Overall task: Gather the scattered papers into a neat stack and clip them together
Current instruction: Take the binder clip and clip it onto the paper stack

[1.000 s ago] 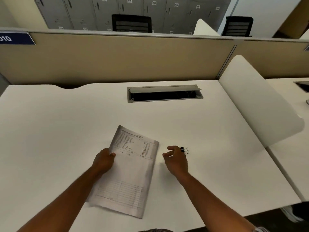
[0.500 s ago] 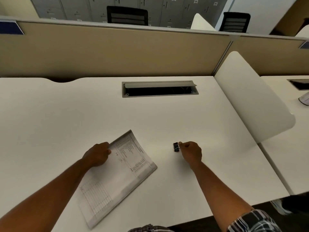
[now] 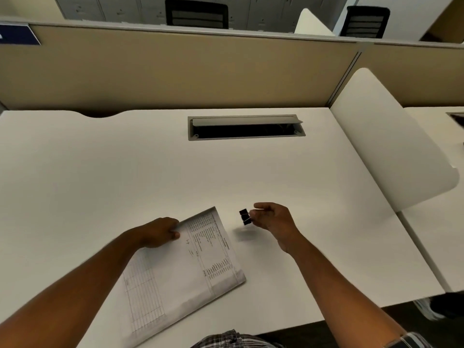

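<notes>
A stack of printed papers (image 3: 185, 272) lies at an angle on the white desk (image 3: 125, 172), near its front edge. My left hand (image 3: 158, 232) grips the stack at its upper left edge, fingers curled over the top sheet. A small black binder clip (image 3: 244, 217) hangs just above the desk, to the right of the stack's top corner. My right hand (image 3: 272, 218) pinches the clip's wire handles, and the clip's jaws look spread open. A faint shadow lies on the desk under the clip.
A grey cable tray (image 3: 246, 128) with its lid raised is sunk into the desk's middle back. A beige partition (image 3: 175, 71) runs along the far edge. A white rounded divider (image 3: 391, 141) stands at the right side. Two black chairs sit beyond the partition.
My right hand has lifted the clip off the desk and brought it toward the stack's top corner. The stack was turned clockwise earlier and has since stayed under my left hand.
</notes>
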{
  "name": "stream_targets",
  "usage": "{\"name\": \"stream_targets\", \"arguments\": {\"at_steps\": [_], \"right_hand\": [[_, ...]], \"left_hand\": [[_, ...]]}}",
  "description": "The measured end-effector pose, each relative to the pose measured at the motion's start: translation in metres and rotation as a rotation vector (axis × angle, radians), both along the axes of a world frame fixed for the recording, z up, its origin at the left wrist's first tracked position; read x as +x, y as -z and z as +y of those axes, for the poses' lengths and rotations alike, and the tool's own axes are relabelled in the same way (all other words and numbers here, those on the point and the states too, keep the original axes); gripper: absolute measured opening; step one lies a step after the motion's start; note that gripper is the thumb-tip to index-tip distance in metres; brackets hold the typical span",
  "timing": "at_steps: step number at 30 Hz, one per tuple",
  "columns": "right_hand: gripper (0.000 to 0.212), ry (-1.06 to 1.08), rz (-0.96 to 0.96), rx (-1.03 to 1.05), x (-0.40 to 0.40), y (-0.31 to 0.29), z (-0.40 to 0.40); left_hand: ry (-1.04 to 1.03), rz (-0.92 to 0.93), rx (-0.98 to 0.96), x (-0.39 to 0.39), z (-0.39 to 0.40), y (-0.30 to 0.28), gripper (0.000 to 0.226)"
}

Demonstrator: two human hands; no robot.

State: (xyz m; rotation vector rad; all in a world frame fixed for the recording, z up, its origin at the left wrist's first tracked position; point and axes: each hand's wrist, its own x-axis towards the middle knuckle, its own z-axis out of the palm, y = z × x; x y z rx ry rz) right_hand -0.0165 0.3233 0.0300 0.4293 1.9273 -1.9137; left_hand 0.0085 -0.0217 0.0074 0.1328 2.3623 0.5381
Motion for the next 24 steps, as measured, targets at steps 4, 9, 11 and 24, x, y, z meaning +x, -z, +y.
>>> {"name": "stream_targets", "arguments": {"at_steps": [4,9,11,24], "right_hand": [[0.039,-0.060,0.047,0.048,0.003,0.002,-0.014],[0.034,-0.038,0.111,0.156,0.009,0.005,-0.027],[0.033,-0.011,0.144,0.171,0.008,0.005,-0.029],[0.034,-0.096,0.144,0.080,-0.005,-0.004,-0.037]], "left_hand": [[0.019,0.012,0.021,0.000,0.008,-0.001,0.016],[0.027,0.030,0.063,0.001,0.016,-0.004,0.019],[0.029,0.035,0.073,0.003,0.017,-0.006,0.018],[0.012,0.074,0.120,0.008,0.016,-0.009,0.020]]}}
